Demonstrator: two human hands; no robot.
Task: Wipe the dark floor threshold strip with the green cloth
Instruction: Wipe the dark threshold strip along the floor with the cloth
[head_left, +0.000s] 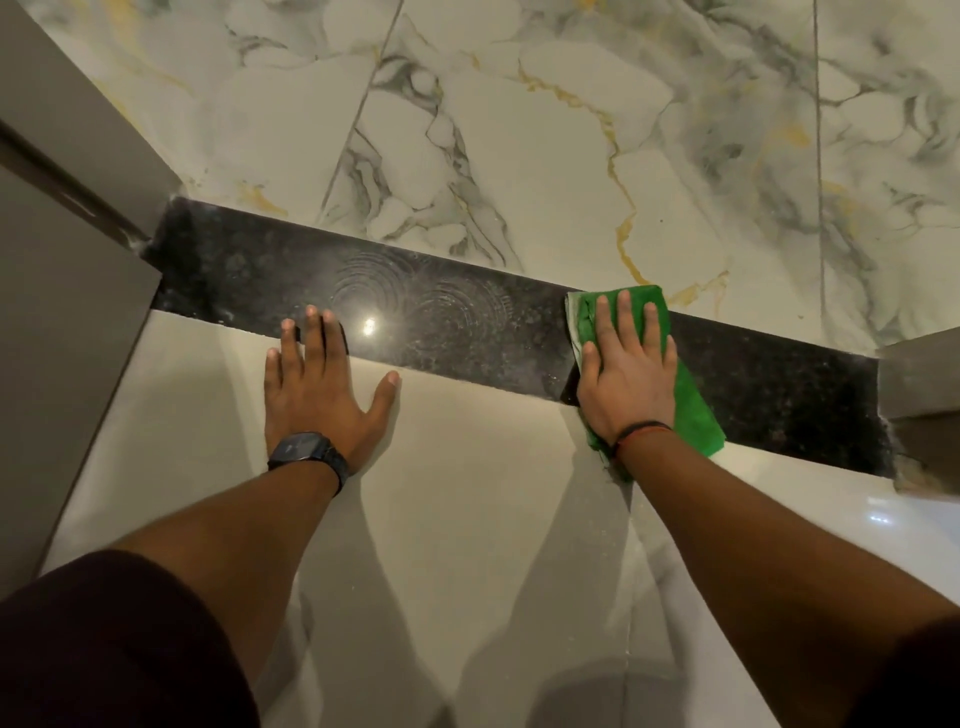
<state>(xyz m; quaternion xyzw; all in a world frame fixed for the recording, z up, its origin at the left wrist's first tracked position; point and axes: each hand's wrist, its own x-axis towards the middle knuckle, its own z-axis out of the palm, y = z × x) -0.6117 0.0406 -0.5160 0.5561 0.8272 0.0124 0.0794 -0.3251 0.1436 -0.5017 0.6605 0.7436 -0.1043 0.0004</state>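
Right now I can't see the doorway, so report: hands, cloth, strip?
Right hand flat on green cloth, pressing it on dark threshold strip. Left hand open, braced on pale tile, fingertips on strip. Nothing blocking.

Dim warm light, glare spot on threshold strip (467, 322), wide-angle edge distortion.

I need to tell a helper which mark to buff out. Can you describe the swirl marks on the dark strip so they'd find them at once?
Find the dark threshold strip crossing the floor between marble tiles. The swirl marks lie mid-strip, between the left hand and the green cloth. They are two pale sets of concentric arcs, unlike the speckled stone around.
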